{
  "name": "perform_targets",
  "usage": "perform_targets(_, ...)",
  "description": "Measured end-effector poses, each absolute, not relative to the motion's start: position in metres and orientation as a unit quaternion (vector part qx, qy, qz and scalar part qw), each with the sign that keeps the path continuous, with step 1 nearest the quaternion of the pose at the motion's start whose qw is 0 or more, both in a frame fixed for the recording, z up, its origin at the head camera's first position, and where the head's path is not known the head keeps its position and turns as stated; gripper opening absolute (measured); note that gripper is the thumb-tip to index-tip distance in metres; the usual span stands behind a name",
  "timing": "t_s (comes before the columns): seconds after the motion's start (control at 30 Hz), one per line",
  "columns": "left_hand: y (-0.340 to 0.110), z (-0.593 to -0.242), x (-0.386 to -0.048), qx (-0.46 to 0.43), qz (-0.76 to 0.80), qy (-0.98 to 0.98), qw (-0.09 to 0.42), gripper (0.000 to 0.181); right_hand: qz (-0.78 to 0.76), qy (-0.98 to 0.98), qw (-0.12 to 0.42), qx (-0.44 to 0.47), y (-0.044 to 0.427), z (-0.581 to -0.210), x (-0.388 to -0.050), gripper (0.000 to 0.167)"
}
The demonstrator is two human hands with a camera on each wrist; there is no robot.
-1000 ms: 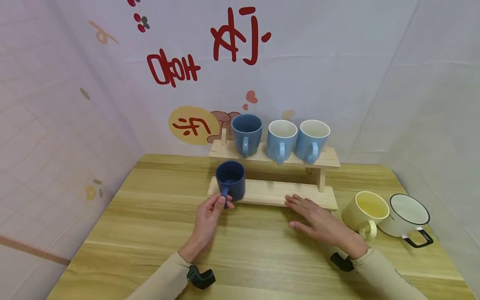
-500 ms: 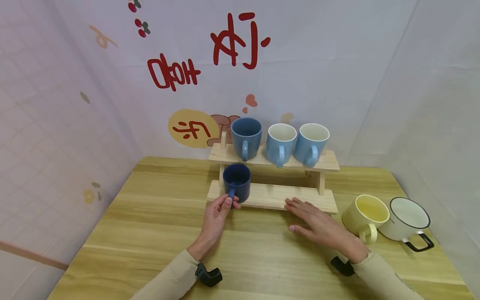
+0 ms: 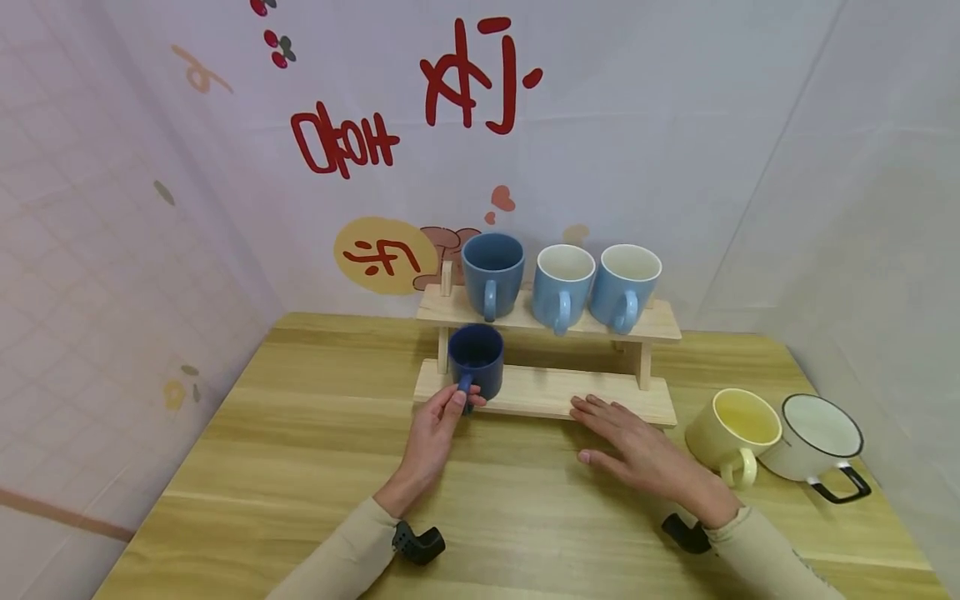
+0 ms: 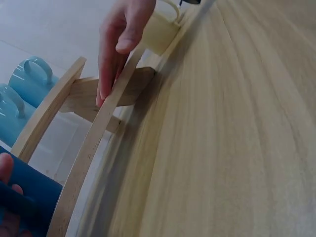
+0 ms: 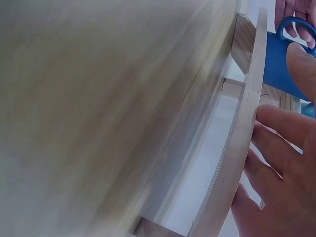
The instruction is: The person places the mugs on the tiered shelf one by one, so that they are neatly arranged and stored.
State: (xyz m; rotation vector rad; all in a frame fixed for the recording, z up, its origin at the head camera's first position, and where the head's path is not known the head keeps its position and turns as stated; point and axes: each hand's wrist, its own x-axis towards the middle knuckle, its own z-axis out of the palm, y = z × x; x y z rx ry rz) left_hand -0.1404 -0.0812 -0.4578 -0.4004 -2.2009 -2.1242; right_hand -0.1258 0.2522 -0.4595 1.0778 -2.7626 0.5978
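Observation:
My left hand [image 3: 433, 432] pinches the handle of a dark blue mug [image 3: 478, 358], which stands upright at the left end of the lower board of a two-tier wooden rack [image 3: 577, 392]. In the left wrist view that mug [image 4: 34, 190] and a few fingertips show at the lower left corner. My right hand [image 3: 637, 442] lies with fingers extended, their tips touching the front edge of the lower board. The right wrist view shows these fingers [image 5: 276, 148] spread against the board's edge, holding nothing.
On the upper board stand a greyish-blue mug [image 3: 492, 275] and two light blue mugs [image 3: 561, 287] with white insides. A yellow mug [image 3: 733, 433] and a white mug [image 3: 819, 437] with a black rim and handle stand on the wooden table [image 3: 322, 467], right of the rack.
My left hand has shifted the dark blue mug slightly to the right along the lower board, mostly in the first half second. The right hand stays in place.

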Motion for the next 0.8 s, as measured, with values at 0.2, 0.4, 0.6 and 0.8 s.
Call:
perform_targets(0.2,-0.086,-0.453,-0.14,-0.137,-0.658,-0.741,0.012,0.038,0.198,-0.912,0.064,0.355,0.251,-0.457,-0.127,0.062)
perform_targets(0.4,-0.107,-0.448,-0.133,-0.142,-0.594,-0.791,0.013,0.037,0.198,-0.914,0.061,0.35,0.251,-0.458,-0.127,0.062)
perform_targets(0.6,-0.135,-0.45,-0.139,-0.184,-0.495,-0.844,0.095,0.037,0.198,-0.913,0.063,0.352,0.252,-0.459,-0.126,0.06)
perform_targets(0.8,-0.159,-0.456,-0.159,-0.224,-0.377,-0.89,0.126,0.044,0.198,-0.912,0.065,0.354,0.25,-0.459,-0.125,0.061)
